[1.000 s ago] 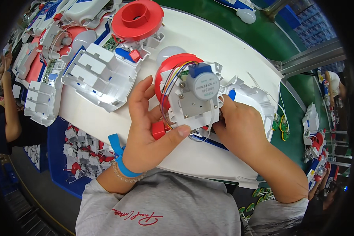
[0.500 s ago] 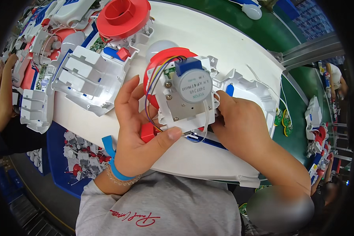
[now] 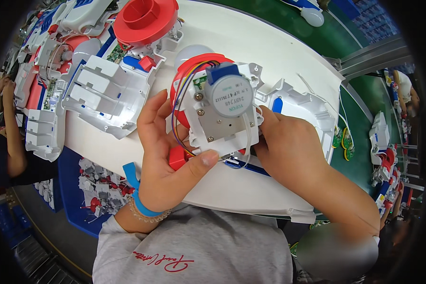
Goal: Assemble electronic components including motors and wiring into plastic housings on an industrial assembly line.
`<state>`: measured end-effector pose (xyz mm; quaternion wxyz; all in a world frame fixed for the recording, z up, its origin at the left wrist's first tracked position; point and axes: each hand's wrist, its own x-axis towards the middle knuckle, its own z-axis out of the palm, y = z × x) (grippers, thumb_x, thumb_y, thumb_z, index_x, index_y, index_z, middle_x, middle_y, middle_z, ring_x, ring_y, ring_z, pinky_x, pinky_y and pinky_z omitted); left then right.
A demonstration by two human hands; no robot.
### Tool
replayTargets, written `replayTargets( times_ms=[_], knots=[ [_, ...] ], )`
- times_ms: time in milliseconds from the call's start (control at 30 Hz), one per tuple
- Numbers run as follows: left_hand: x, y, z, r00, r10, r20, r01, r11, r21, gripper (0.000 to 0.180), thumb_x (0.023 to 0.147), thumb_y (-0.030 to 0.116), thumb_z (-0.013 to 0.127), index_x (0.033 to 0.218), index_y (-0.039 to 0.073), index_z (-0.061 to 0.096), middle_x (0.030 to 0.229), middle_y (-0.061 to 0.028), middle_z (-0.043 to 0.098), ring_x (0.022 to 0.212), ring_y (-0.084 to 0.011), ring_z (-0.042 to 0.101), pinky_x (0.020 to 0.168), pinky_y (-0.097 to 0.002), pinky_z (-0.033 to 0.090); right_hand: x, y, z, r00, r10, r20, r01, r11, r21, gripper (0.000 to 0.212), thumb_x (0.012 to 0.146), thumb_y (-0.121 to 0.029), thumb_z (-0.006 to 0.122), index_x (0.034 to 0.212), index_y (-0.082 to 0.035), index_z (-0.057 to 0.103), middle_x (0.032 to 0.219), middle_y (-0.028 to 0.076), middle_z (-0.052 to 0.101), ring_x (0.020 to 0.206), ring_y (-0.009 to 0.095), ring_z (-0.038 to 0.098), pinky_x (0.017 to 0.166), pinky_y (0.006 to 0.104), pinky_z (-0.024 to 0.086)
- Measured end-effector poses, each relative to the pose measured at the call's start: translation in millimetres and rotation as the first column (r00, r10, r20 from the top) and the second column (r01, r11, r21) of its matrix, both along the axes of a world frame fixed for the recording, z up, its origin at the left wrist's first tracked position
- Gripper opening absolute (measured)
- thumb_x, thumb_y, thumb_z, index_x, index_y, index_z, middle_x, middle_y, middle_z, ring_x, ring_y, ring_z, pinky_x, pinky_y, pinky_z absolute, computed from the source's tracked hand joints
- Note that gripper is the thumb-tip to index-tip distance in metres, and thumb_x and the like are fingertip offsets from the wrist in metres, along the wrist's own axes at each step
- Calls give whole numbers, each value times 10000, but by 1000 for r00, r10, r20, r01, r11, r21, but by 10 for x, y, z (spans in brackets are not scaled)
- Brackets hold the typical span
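Cupped under a red-and-white motor assembly (image 3: 217, 130) from the left, my left hand (image 3: 168, 156) holds it with the thumb across its lower edge. A round silver stepper motor (image 3: 232, 96) with a blue connector cap faces up on it. Coloured wires (image 3: 176, 111) loop down its left side to a red block (image 3: 177, 158) by my palm. My right hand (image 3: 288, 142) is closed at the assembly's right side, beside a white cable; its fingertips are partly hidden. Behind it lies an open white housing shell (image 3: 312, 110) with a blue tab.
On the left of the white table (image 3: 213, 189) sit another white housing (image 3: 106, 90) and a red round part (image 3: 144, 23). A blue bin (image 3: 75, 203) of small parts stands below the left edge. Green circuit boards (image 3: 348, 146) hang at the right. A co-worker's arm (image 3: 13, 128) shows far left.
The assembly has tilted slightly and shifted a little left in my hands. Both hands keep nearly the same place. At far left, the co-worker's arm has moved.
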<state>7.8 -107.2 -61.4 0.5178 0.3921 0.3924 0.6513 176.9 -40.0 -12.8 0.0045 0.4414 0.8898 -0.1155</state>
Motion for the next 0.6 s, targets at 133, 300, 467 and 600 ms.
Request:
replayTargets(
  times_ms=[133,300,467,600],
  knots=[
    [-4,2,-15,1000,24,-17,-24,1000,5,879,703,27,687,1332,85,76,1317,-164,199,1209,-279,338,942,-345,389,-8,42,54,996,22,-82,-22,1000,5,131,692,-74,576,801,-11,543,717,109,572,709,264,575,611,369,478],
    [-33,-4,-13,998,1,-69,-1,1000,0,856,707,35,688,1324,58,94,1311,-166,204,1194,-273,357,960,-347,366,0,55,89,999,36,-36,-37,999,-28,93,697,-84,579,756,-12,588,741,104,557,766,258,558,659,366,477],
    [-40,-8,-35,997,0,-79,3,999,38,840,714,34,683,1319,47,101,1308,-158,201,1206,-282,349,961,-353,368,20,36,19,997,72,11,-73,997,22,73,704,-67,562,746,-12,585,743,102,551,770,253,555,642,349,482],
    [-37,-12,-3,999,-31,-29,32,999,34,828,712,-11,660,1319,44,99,1310,-148,195,1216,-290,343,953,-353,378,51,14,-16,993,115,20,-116,990,81,79,680,-48,543,746,-12,567,749,98,541,769,238,548,610,328,484]
  ],
)
